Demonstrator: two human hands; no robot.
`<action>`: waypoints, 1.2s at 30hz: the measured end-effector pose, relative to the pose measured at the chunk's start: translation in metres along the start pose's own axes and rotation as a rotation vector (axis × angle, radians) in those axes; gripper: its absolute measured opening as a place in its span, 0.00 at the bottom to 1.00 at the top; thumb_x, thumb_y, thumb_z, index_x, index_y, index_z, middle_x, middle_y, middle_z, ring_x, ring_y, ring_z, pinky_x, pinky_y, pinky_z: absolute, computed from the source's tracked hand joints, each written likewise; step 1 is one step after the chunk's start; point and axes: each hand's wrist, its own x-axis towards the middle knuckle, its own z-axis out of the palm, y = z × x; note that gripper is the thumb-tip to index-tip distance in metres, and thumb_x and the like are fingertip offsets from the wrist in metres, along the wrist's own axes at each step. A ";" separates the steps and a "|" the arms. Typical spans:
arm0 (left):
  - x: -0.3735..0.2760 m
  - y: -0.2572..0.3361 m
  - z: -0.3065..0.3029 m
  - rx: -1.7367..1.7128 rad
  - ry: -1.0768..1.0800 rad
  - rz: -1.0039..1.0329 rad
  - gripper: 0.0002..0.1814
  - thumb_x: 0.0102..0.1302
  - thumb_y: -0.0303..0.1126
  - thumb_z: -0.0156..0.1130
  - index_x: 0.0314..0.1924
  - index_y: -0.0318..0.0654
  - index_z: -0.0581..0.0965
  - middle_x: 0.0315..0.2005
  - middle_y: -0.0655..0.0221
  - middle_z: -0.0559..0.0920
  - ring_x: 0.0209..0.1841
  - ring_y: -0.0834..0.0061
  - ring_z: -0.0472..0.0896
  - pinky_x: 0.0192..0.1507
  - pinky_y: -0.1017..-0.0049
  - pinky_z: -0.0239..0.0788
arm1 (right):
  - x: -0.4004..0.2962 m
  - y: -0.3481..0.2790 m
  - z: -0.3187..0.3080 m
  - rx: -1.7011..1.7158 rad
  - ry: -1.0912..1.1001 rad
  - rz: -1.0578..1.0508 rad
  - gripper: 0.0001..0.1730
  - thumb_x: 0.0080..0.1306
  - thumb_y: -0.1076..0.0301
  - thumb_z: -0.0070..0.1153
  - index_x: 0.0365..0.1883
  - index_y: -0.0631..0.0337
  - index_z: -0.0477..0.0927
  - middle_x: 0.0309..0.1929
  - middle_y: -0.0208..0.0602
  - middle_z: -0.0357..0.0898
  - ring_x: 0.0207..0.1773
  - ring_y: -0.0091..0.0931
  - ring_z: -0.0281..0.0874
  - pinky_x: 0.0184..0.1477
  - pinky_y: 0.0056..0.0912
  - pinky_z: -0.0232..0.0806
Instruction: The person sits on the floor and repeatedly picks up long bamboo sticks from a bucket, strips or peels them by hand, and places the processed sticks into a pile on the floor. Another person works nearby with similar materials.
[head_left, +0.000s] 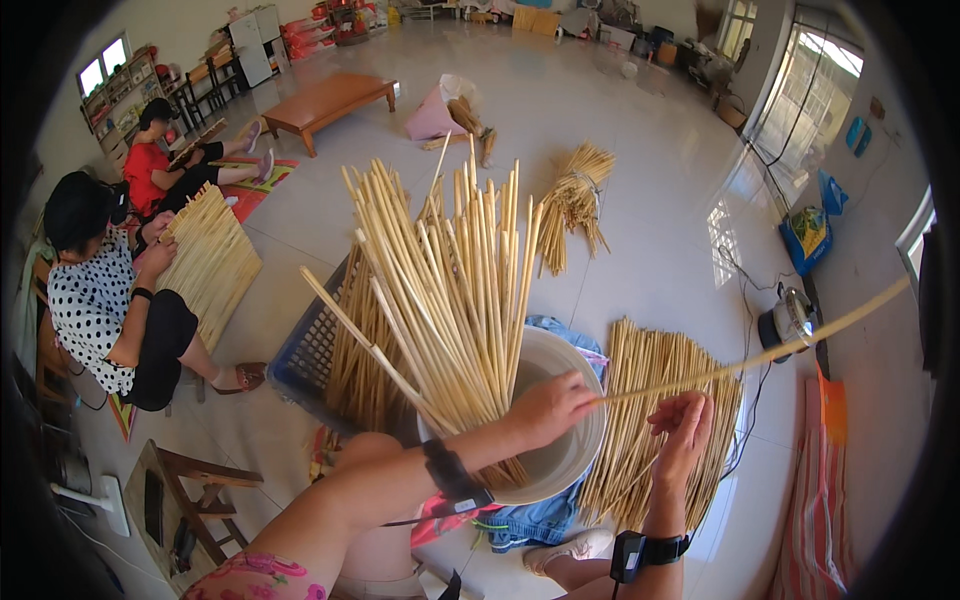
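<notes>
In the head view my left hand (553, 409) reaches over a white bucket (592, 450) and pinches one end of a long straw-coloured stalk (757, 358), which slants up to the right, somewhat blurred. Just below that stalk is my right hand (682, 431), fingers apart and slightly curled; nothing shows in its grasp. Many pale stalks (450, 292) stand in the bucket, leaning up and to the left. A layer of similar stalks (637, 450) lies on the floor to the right, partly behind my right hand and forearm.
A blue plastic basket (304, 375) holding stalks adjoins the bucket. Beyond lies a tied bundle (577, 195). Two people (97, 300) sit at the left, one with a stalk mat (214, 262). A wooden stool (180, 480) is lower left; an electric kettle (787, 319) and cords are right.
</notes>
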 end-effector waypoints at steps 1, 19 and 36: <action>0.006 0.004 -0.010 0.008 -0.008 -0.034 0.09 0.66 0.35 0.60 0.38 0.37 0.79 0.33 0.64 0.73 0.33 0.63 0.77 0.36 0.66 0.71 | 0.000 0.000 -0.003 -0.004 0.005 0.003 0.18 0.78 0.55 0.35 0.37 0.59 0.68 0.25 0.33 0.75 0.21 0.18 0.73 0.21 0.17 0.62; -0.137 -0.092 -0.339 0.268 0.930 -0.356 0.13 0.74 0.36 0.50 0.40 0.34 0.77 0.25 0.71 0.77 0.25 0.83 0.73 0.29 0.79 0.67 | -0.003 -0.005 -0.012 -0.114 -0.056 0.025 0.17 0.77 0.56 0.39 0.38 0.60 0.72 0.24 0.29 0.75 0.21 0.15 0.70 0.20 0.15 0.59; -0.245 -0.250 -0.225 0.102 0.320 -1.141 0.12 0.67 0.33 0.56 0.33 0.31 0.79 0.21 0.60 0.80 0.16 0.72 0.78 0.20 0.72 0.69 | -0.002 0.003 -0.001 -0.240 -0.172 0.068 0.19 0.77 0.56 0.39 0.38 0.62 0.74 0.23 0.29 0.75 0.21 0.15 0.70 0.22 0.17 0.60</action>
